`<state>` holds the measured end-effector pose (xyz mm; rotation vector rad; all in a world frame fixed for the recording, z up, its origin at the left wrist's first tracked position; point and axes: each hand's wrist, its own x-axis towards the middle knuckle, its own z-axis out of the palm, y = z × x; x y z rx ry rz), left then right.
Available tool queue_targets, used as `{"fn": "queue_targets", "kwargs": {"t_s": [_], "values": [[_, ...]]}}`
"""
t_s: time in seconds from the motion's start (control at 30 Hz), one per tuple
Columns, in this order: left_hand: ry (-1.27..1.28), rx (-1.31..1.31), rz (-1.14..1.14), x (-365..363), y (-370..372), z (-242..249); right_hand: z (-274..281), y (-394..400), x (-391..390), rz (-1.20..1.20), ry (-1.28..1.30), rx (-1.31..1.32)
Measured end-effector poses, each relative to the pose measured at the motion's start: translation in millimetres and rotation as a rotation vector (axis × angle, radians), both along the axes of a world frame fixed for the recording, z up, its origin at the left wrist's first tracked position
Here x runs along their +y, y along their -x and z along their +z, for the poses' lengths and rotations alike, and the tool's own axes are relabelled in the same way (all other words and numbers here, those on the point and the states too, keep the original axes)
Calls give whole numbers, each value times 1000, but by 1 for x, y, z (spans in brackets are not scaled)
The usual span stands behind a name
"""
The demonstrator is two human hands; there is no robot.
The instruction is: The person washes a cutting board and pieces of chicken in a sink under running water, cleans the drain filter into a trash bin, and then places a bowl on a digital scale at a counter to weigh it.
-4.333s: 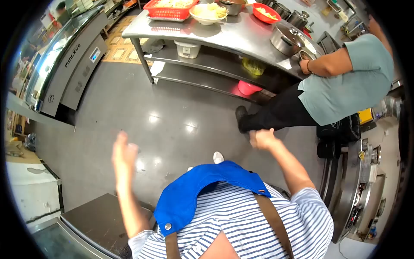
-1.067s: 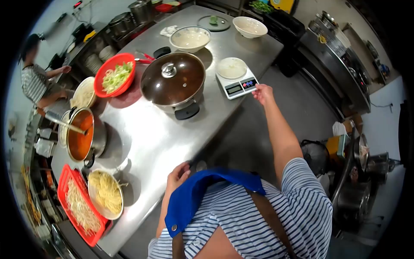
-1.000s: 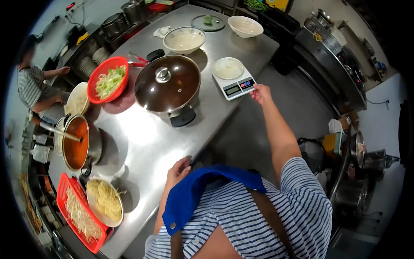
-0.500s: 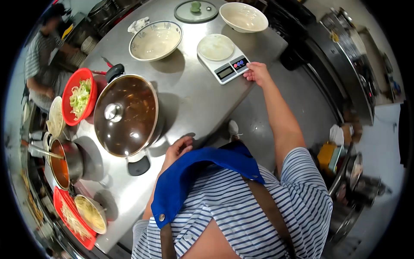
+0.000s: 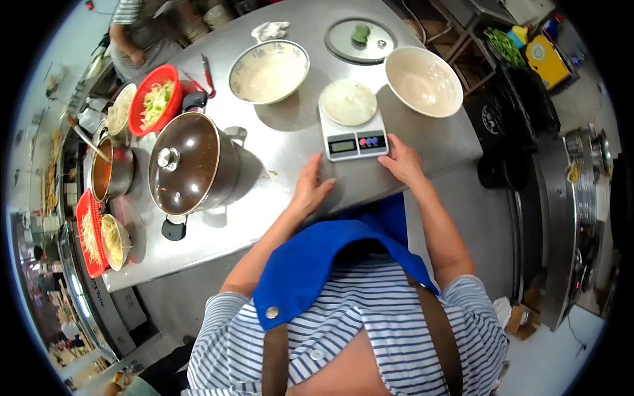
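A white digital kitchen scale with a round pale plate on top sits near the table's front edge. My right hand holds the scale at its front right corner, fingers along the side and thumb at the front. To the left of the scale, my left hand is open above the table, fingers apart and holding nothing. Behind the scale stand a patterned bowl on the left and a cream bowl on the right.
A lidded pot stands left, beside a red basket of chopped greens, tongs and a pot of red sauce. Noodles fill a red tray. A glass lid and cloth lie behind. A co-worker is at back left.
The scale has turned squarer to me, with my right hand still at its corner. My left hand has come forward from the table edge to beside the scale. The whole view has shifted.
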<state>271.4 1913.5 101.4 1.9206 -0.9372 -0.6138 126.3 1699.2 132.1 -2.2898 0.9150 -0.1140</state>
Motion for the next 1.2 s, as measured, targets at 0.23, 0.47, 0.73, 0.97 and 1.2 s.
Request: {"fn": "queue_targets", "kwargs": {"t_s": [0.23,0.47,0.73,0.97,1.2], "values": [[81,55,100,-31,18,-11,-1,-8,-21,108,1,92],[121,253,297,-36,39,-14,-15,0,-50,315,-95,-4],[134,281,444,-45,66,1,-29,7,-47,311,-53,-128],[180,407,483,-41,77,1,-43,5,-60,276,-215,-188],[207,420,590,-17,107,10,-31,6,-54,379,-91,-281]]}}
